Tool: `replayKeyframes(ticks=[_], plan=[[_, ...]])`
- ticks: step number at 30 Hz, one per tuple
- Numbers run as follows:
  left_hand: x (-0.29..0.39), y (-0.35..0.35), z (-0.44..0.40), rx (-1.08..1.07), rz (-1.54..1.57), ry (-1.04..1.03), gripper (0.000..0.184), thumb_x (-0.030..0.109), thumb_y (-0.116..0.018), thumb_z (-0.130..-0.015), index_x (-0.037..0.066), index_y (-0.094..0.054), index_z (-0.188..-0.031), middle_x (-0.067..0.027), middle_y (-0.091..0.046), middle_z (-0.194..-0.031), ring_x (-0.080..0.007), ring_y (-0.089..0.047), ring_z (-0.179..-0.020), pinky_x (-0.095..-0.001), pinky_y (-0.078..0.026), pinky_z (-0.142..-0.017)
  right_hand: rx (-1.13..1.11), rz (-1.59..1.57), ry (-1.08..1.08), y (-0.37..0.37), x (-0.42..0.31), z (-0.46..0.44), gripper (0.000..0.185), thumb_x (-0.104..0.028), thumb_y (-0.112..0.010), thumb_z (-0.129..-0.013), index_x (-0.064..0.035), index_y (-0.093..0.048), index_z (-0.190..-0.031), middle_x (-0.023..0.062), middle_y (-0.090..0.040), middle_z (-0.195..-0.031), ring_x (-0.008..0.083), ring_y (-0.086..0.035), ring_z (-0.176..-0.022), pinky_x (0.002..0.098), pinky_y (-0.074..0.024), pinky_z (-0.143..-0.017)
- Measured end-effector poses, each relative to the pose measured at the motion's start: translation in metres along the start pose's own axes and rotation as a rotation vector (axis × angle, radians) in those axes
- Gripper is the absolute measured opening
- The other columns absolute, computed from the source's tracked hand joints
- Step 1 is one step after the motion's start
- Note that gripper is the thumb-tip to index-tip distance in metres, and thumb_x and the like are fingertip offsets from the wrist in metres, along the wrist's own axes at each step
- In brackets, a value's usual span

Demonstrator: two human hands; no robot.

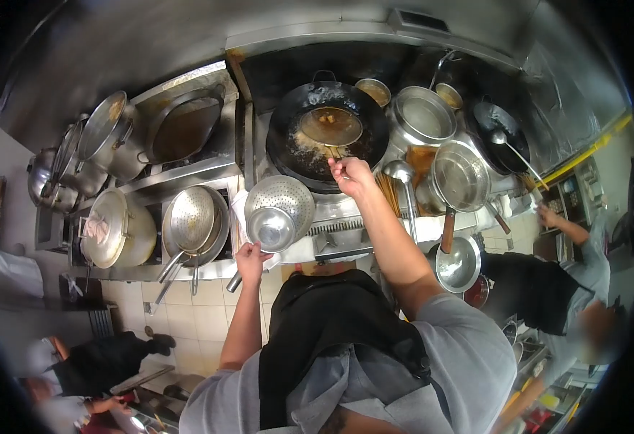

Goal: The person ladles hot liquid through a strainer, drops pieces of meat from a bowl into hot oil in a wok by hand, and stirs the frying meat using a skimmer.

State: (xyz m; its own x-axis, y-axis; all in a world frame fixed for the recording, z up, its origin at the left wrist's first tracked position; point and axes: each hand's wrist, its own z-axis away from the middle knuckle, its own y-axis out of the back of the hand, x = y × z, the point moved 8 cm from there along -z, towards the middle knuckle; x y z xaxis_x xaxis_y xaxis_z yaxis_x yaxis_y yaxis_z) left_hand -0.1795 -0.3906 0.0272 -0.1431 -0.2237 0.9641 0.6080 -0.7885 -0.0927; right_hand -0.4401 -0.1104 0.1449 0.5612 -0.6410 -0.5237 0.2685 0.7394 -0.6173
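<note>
A large black wok [284, 137] with bubbling oil stands on the stove. My right hand [349, 176] is closed on the handle of a round mesh strainer [331, 127], which lies over the oil with a few small brown pieces in it. At the stove's front edge, my left hand [252, 253] grips the rim of a small metal bowl [271, 230]. That bowl is held over a perforated metal colander [288, 197], left of and below the wok.
To the right are a pot [425, 116], a ladle [399, 171], a handled pan [461, 176] and a second wok [501, 137]. A stockpot [118, 228] and stacked strainers [192, 217] stand left. A co-worker [534, 289] is at right; another person [93, 369] is lower left.
</note>
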Motion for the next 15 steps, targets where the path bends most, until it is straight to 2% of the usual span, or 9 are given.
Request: replayKeyframes(ticks=[8, 15], plan=[[-0.048, -0.002, -0.021, 0.076, 0.038, -0.021, 0.030, 0.010, -0.061, -0.101, 0.000, -0.050, -0.075, -0.0085, -0.057, -0.069, -0.0178, -0.065, -0.058, -0.0344, -0.065, -0.058, -0.047, 0.031, -0.033, 0.000, 0.002, 0.002, 0.016, 0.010, -0.044, -0.092, 0.0100, -0.050, -0.107, 0.0216, -0.065, -0.097, 0.0161, -0.056, -0.066, 0.0284, -0.0501, -0.057], [-0.081, -0.020, -0.054, 0.094, 0.000, 0.004, 0.031, 0.011, -0.064, -0.099, -0.002, -0.054, -0.073, -0.0131, -0.066, -0.068, -0.0217, -0.072, -0.063, -0.0304, -0.060, -0.054, -0.130, 0.005, -0.103, 0.002, 0.007, 0.008, 0.013, 0.002, -0.048, -0.097, 0.0089, -0.050, -0.107, 0.0232, -0.066, -0.101, 0.0171, -0.056, -0.071, 0.0296, -0.0537, -0.062]])
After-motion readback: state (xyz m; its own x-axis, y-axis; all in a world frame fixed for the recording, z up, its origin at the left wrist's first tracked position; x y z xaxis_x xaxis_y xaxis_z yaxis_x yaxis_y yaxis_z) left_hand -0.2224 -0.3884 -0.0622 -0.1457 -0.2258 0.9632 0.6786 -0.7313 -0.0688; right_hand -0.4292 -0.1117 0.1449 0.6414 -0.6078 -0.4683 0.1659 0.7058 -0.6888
